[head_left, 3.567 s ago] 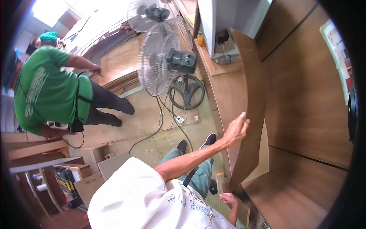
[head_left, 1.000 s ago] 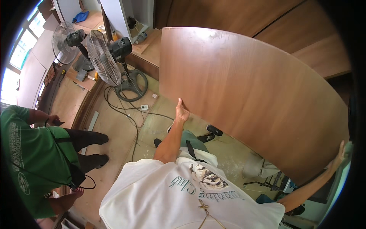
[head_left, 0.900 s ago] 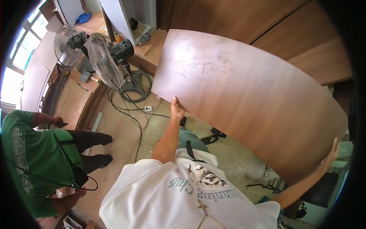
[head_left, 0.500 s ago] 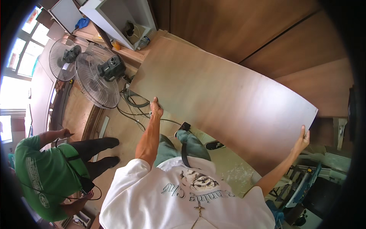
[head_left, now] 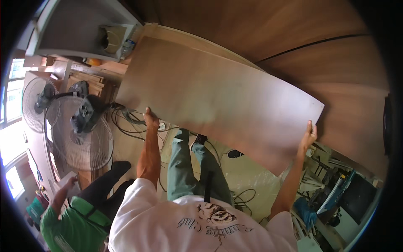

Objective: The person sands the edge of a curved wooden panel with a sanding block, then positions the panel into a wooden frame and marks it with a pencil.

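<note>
A large, flat brown wood panel spans the view in front of me, its near edge toward my body and slanting down to the right. My left hand grips that near edge toward the left end, thumb on top and fingers hidden underneath. At the panel's right end, my right hand holds the corner area, thumb on the upper face. Beyond the panel's far edge stands a tall brown wood surface; whether the panel touches it I cannot tell.
Two standing fans stand at the left, with black cables on the floor beside them. A co-worker in green is at the lower left. A grey open box sits at the upper left. Tools and scraps crowd the right.
Both my hands and the panel have shifted left and slightly away from me. My view has turned, so the fans and co-worker appear lower and farther left.
</note>
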A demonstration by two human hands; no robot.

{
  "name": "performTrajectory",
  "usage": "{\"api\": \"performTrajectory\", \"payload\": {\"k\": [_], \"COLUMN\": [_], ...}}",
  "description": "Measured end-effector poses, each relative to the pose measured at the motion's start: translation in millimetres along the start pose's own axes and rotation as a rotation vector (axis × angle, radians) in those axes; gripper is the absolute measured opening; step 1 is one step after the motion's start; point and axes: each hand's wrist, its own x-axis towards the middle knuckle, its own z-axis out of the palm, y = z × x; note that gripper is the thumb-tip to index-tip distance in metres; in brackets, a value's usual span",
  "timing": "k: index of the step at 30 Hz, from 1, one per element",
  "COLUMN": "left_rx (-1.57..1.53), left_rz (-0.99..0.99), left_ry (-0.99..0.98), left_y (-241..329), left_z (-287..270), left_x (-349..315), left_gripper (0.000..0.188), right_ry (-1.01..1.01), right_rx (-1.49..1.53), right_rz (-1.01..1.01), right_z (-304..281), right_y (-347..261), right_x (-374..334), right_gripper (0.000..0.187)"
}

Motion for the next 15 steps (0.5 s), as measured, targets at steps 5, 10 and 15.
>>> {"api": "performTrajectory", "payload": {"k": [5, 10, 15], "left_rx": [0.088, 0.514, 0.117], "left_rz": [0.002, 0.227, -0.14], "left_ry": [0.154, -0.038, -0.079], "left_y": [-46.5, 92.8, 19.8], "left_z": [5.0, -86.7, -128.4], "left_x": [55.5, 168.4, 174.9], "left_gripper": [0.018, 0.02, 0.035], "right_ry": [-0.06, -0.333, -0.488], "right_rx": [-0.187, -0.316, -0.345], "right_rz": [0.051, 0.181, 0.46], "right_z": [59.7, 218.0, 162.4], "right_y": [110.6, 180.0, 258.4], "right_x": [25.4, 9.8, -61.4], "right_gripper": [0.039, 0.058, 0.069]}}
